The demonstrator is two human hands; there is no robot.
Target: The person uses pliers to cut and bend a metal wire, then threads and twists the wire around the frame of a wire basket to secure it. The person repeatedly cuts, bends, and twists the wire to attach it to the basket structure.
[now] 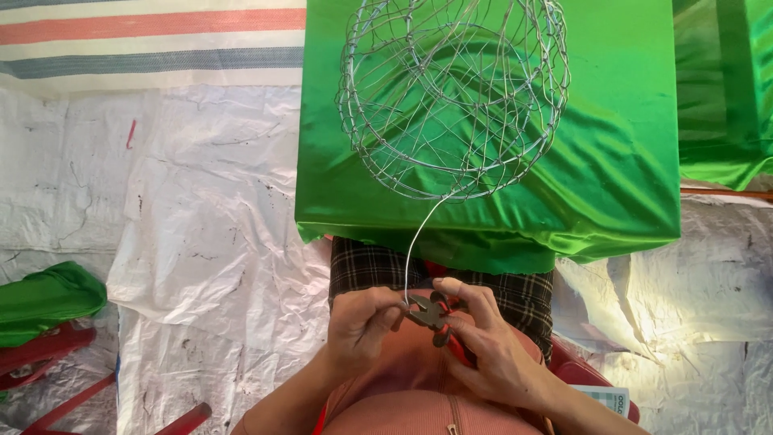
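Head view. A round wire basket (453, 89), an open frame of thin bent wire, stands on a table covered in shiny green cloth (612, 161). It sits toward the near edge of the table, roughly midway along it, its lowest rim close to where the cloth folds over. From that rim a single loose wire (413, 250) trails off the near edge and curves down to the person's lap.

Left hand (360, 325): fingers closed in a pinch on the lower end of the loose wire, thumb and forefinger meeting right beside the tool. Right hand (483, 342): fingers wrapped around the handles of a pair of pliers (431, 312); a strip of tape or plaster shows on one fingertip. The plier head sits at the wire end, touching or nearly touching the left fingertips. Whether the plier head has the wire clamped cannot be told; it is too small and partly hidden.

Judgement on the step: working the wire end with pliers goes best with the pinch kept close to the tool, so the free length does not whip or kink. The long run back to the basket should stay slack enough not to drag the frame toward the table's near edge. Fingertips look very near the plier head; worth minding.

Around: crumpled white sheeting (201, 225) covers the floor, a striped mat (145, 40) lies at the far left, a bundle of green cloth (44, 298) rests on a red chair (48, 350) at left.
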